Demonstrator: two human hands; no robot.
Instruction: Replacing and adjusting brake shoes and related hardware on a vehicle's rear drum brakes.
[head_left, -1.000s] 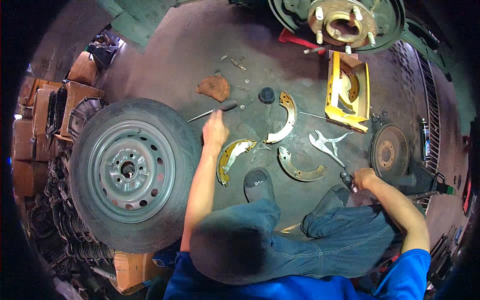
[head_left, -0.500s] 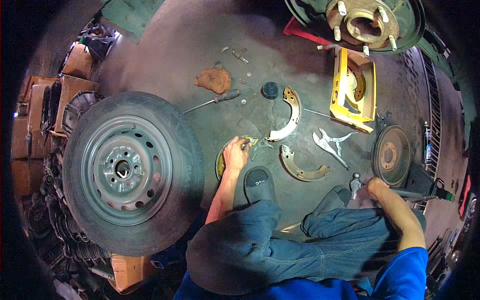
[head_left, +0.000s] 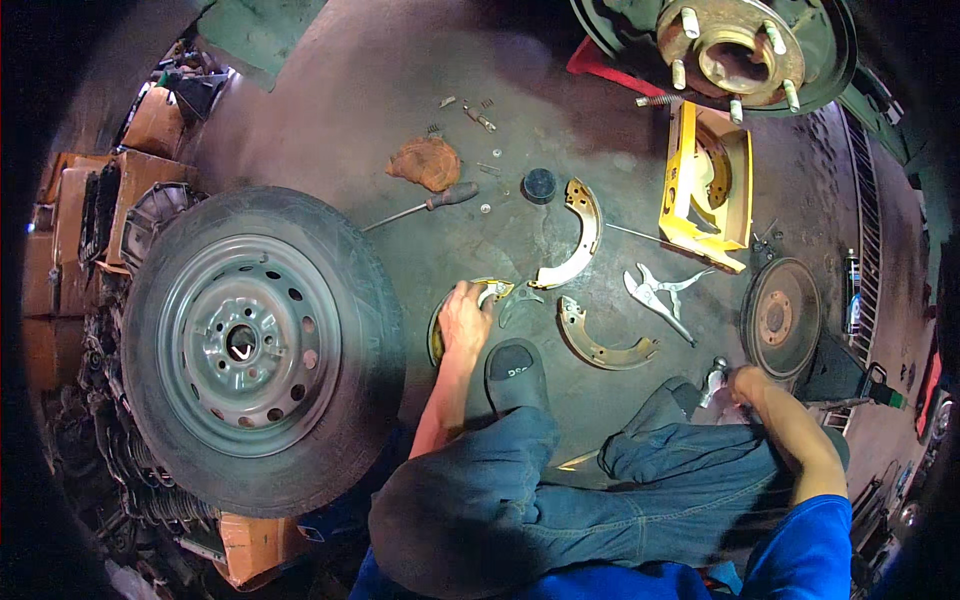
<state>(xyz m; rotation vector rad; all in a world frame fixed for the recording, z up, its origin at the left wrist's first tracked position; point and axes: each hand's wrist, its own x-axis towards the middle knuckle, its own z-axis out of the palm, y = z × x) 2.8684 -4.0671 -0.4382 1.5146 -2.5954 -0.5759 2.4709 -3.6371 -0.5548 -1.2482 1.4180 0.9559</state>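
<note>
At the floor beside my left shoe, my left hand (head_left: 464, 320) has its fingers closed on a curved brake shoe (head_left: 491, 286); the hand hides much of that shoe. Next to its end lies a small dark lever-like metal part (head_left: 522, 298). My right hand (head_left: 746, 386), low over my right leg, is closed round a ball-peen hammer (head_left: 714, 380) just behind the head. Two more brake shoes lie to the right of my left hand: an upper one (head_left: 575, 240) and a lower one (head_left: 606, 348).
A wheel with tyre (head_left: 375, 330) stands at left. Locking pliers (head_left: 662, 300), a brake drum (head_left: 782, 312) and a yellow box (head_left: 708, 238) with brake shoes lie right. Farther off are a screwdriver (head_left: 440, 198), brown rag (head_left: 424, 163), black cap (head_left: 539, 185) and wheel hub (head_left: 735, 62).
The hammer head has tipped over and come slightly lower with my right hand. My left hand has shifted a little left, still at the brake shoe, whose end shows more.
</note>
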